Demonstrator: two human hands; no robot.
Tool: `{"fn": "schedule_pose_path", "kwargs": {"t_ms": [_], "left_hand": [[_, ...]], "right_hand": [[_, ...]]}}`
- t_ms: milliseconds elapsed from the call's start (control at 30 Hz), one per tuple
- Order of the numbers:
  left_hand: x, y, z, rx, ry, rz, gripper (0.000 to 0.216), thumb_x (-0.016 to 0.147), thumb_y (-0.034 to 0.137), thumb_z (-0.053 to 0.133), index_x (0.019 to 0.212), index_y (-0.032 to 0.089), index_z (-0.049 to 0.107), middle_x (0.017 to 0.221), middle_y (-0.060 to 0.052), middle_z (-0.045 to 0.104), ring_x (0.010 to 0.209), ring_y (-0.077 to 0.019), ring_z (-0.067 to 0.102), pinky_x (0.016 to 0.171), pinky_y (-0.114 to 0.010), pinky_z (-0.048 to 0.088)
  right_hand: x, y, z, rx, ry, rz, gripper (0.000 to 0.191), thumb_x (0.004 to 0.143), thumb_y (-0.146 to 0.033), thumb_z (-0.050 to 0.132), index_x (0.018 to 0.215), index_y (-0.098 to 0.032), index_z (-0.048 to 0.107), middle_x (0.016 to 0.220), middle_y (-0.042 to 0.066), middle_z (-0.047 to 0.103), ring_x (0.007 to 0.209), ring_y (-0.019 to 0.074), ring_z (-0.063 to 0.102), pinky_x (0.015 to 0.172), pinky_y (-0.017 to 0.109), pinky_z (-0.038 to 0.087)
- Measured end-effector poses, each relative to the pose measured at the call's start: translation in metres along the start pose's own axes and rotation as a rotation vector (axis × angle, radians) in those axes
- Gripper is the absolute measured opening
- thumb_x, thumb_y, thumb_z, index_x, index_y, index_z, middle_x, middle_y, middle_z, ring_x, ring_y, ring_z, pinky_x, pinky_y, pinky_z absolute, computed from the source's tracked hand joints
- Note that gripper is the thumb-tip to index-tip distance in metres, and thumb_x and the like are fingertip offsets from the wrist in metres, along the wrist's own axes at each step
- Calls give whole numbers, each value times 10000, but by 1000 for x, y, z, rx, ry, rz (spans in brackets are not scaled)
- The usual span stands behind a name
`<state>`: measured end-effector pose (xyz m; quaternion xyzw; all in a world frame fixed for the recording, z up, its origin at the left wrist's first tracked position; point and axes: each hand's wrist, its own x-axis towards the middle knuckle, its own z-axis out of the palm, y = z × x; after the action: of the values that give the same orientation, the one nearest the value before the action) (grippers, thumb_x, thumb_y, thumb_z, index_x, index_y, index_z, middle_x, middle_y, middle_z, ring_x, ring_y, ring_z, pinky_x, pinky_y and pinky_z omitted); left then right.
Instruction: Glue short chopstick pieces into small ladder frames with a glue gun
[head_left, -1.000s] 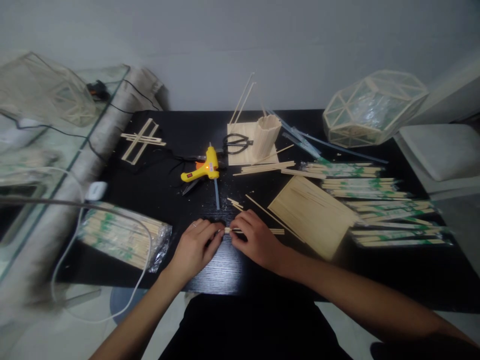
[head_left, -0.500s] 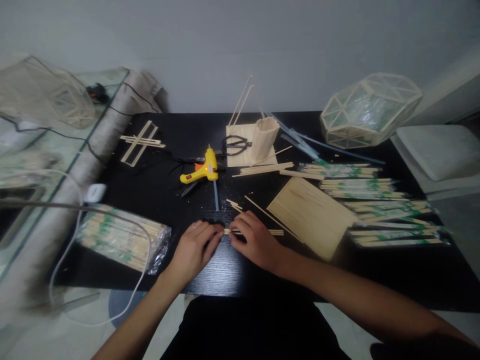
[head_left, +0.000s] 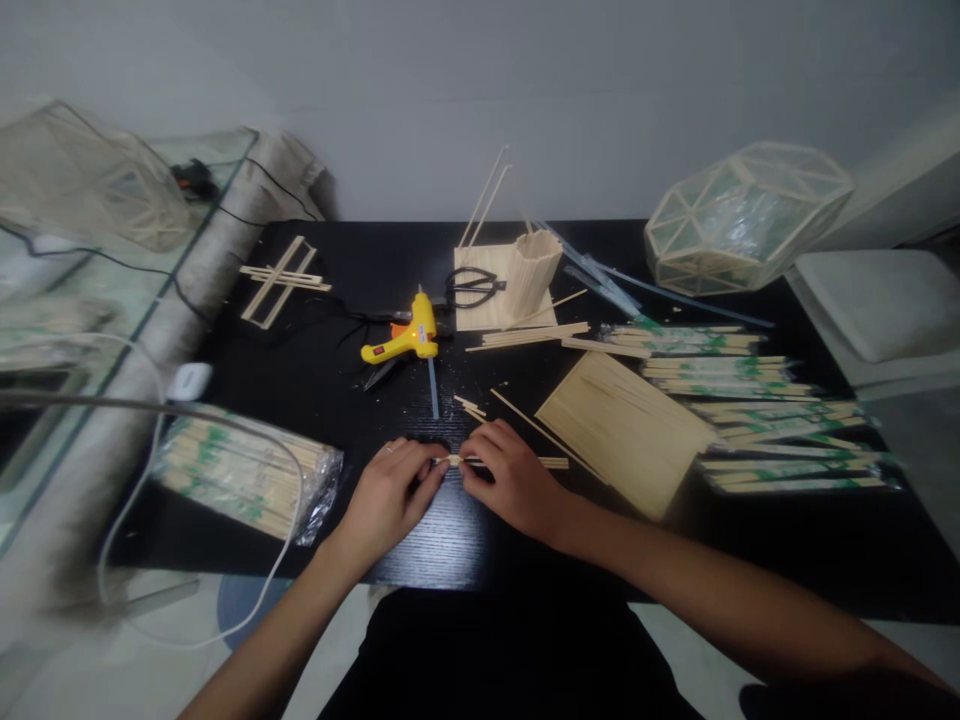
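Observation:
Near the front of the black table, my left hand (head_left: pixel 391 492) pinches the left part of some thin wooden sticks (head_left: pixel 555 463). My right hand (head_left: pixel 514 482) is closed on the same sticks just to the right, leaving a short gap between the two hands. Beyond the right hand the sticks run on along the tabletop. Fingers cover much of them, so how they are joined cannot be made out. Just past the hands lie a few short stick pieces (head_left: pixel 470 408) and one long thin stick (head_left: pixel 547 435).
A yellow glue gun (head_left: pixel 409 335) lies ahead, near black-handled scissors (head_left: pixel 474 286) on a wooden base (head_left: pixel 480 316) with a stick cup (head_left: pixel 534 275). Rightward are a wooden panel (head_left: pixel 626 430) and wrapped chopsticks (head_left: pixel 724 378); leftward, a bagged bundle (head_left: pixel 240 475) and white cable (head_left: pixel 296 500).
Both hands stay closed on the sticks in nearly the same place. The whole view has shifted slightly; nothing else visibly moves.

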<state>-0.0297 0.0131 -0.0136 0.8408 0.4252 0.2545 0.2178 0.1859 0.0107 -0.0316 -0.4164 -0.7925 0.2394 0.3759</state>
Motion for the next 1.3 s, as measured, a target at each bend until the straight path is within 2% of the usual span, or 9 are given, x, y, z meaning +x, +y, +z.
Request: {"fn": "schedule_pose_path", "kwargs": {"t_ms": [367,533,700,1300], "left_hand": [[-1,0,1,34,-50,-9,150,1057,279,571,1120,207,687,779,3,605,740,-178,580,765,-343,464],[2,2,0,4,-27,1,178,1072,282,551,1066,202,710,749,6,627,704,-167,581,739,-330,474],[1,2,1,-5,-32,-27,181,1075,294,553,1074,199,707,809,-6,682,727,-167,593,774,-342,484],[0,1,1,3,-17,-6,142,1057,262,589,1081,194,711,814,-6,684,721,-167,591,749,-328,473]], "right_hand": [[0,-1,-2,2,-30,28,150,935,-58,613,914,-207,616,911,56,669,904,228,597,849,389,540],[-1,0,-1,1,-19,14,109,951,-84,612,920,-188,629,917,65,672,910,228,592,852,387,539],[-1,-1,-2,8,-43,42,103,963,-98,597,934,-190,632,931,65,674,920,226,590,858,390,539],[0,0,-1,5,-32,21,118,951,-82,612,923,-196,628,920,66,671,917,233,591,854,393,541]]}}
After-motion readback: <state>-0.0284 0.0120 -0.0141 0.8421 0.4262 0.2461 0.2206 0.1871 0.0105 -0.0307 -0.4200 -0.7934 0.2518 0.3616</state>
